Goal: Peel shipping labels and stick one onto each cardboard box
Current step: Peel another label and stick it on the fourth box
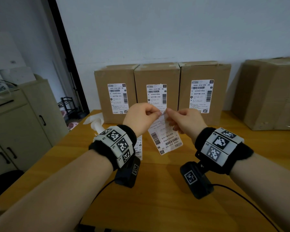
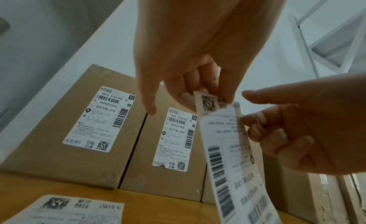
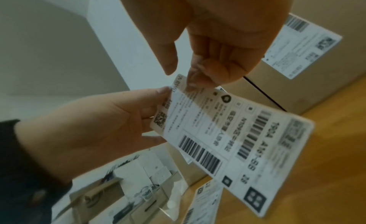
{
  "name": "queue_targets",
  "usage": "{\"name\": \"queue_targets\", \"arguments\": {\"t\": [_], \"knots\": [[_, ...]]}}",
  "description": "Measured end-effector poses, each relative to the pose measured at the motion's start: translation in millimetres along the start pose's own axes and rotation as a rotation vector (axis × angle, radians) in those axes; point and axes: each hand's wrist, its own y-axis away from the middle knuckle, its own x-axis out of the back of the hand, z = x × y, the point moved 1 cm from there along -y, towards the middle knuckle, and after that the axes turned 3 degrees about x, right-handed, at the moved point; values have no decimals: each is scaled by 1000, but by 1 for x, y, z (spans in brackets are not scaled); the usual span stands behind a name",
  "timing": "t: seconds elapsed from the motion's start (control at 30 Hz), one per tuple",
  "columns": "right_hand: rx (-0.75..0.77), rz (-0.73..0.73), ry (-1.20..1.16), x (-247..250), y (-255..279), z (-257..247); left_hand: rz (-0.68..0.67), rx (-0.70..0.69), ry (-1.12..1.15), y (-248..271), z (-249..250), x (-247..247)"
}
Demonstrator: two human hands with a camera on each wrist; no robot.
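Note:
Three cardboard boxes, left (image 1: 100,97), middle (image 1: 141,77) and right (image 1: 221,91), stand in a row at the back of the wooden table (image 1: 157,190). Each carries a white shipping label on its front. In the air before the middle box I hold a shipping label sheet (image 1: 164,138) upside down. My left hand (image 1: 155,113) pinches its lifted corner (image 2: 208,102), the one with the QR code. My right hand (image 1: 170,114) pinches the sheet's upper edge beside it. The rest of the sheet (image 3: 227,133) hangs down freely.
Another label sheet (image 2: 79,210) lies flat on the table under my left wrist. Crumpled white backing paper (image 1: 95,123) sits by the left box. A large plain cardboard box (image 1: 266,94) stands at the right. A beige cabinet (image 1: 15,124) stands left of the table.

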Motion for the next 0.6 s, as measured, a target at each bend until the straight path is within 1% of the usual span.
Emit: {"name": "queue_targets", "arguments": {"t": [0.1, 0.23, 0.3, 0.37, 0.6], "knots": [[-107, -28, -169, -1, 0, -1, -17, 3, 56, 1, 4, -2], [-136, -61, -306, -1, 1, -3, -85, 88, 143, 2, 10, -4], [-128, -81, -316, 0, 2, -3, -100, 133, 209, 2, 13, -3], [-126, -91, -316, 1, 3, -3, -109, 148, 238, 2, 15, -3], [-131, -99, -316, 1, 6, -8, -82, 175, 186, 2, 15, -2]]}}
